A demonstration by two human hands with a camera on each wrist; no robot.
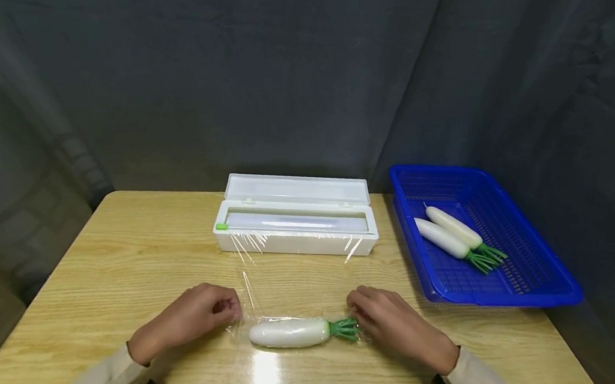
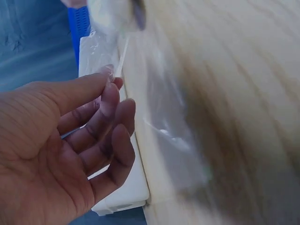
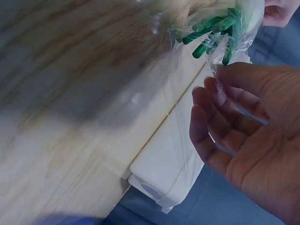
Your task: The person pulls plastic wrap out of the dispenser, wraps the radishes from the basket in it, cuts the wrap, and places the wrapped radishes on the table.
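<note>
A white radish point(image 1: 290, 333) with green stalks point(image 3: 211, 33) lies crosswise near the table's front, under clear plastic wrap point(image 1: 247, 293). The wrap runs back to a white dispenser box point(image 1: 295, 242), whose lid stands raised over the roll. At the radish's pale tip, my left hand point(image 1: 200, 312) pinches the wrap between thumb and forefinger, as the left wrist view shows. By the stalks, my right hand point(image 1: 391, 324) pinches the film's other side between thumb and fingertips, its remaining fingers loosely bent in the right wrist view.
A blue plastic basket point(image 1: 428, 279) stands at the right of the table, holding two more white radishes point(image 1: 453, 227). A small green slider point(image 1: 221, 226) sits at the dispenser's left end. Dark cloth point(image 1: 256, 87) hangs behind the wooden table point(image 1: 144, 247).
</note>
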